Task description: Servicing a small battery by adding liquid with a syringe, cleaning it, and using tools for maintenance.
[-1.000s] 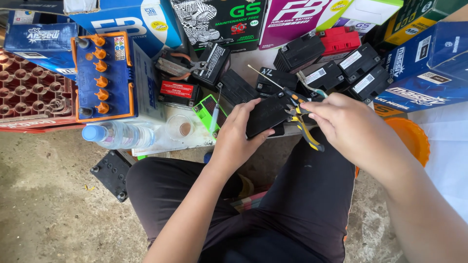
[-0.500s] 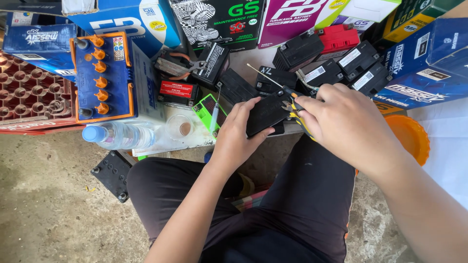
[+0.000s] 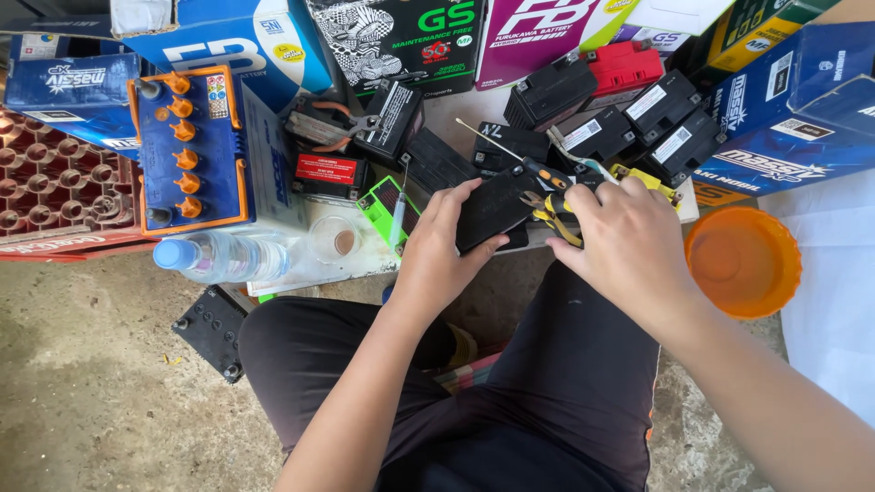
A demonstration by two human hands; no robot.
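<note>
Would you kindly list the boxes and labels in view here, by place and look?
Blue carton: top left, white panels.
Black carton: top centre, white pattern, green lettering.
Magenta carton: top, right of centre.
Dark blue cartons: right edge, stacked.
Red label: on small black battery, left of left hand.

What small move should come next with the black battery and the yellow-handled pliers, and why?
Probably steady the small black rectangular battery with the left hand while the right hand works the yellow-handled pliers at its right end: the pliers already sit against that end.
</note>
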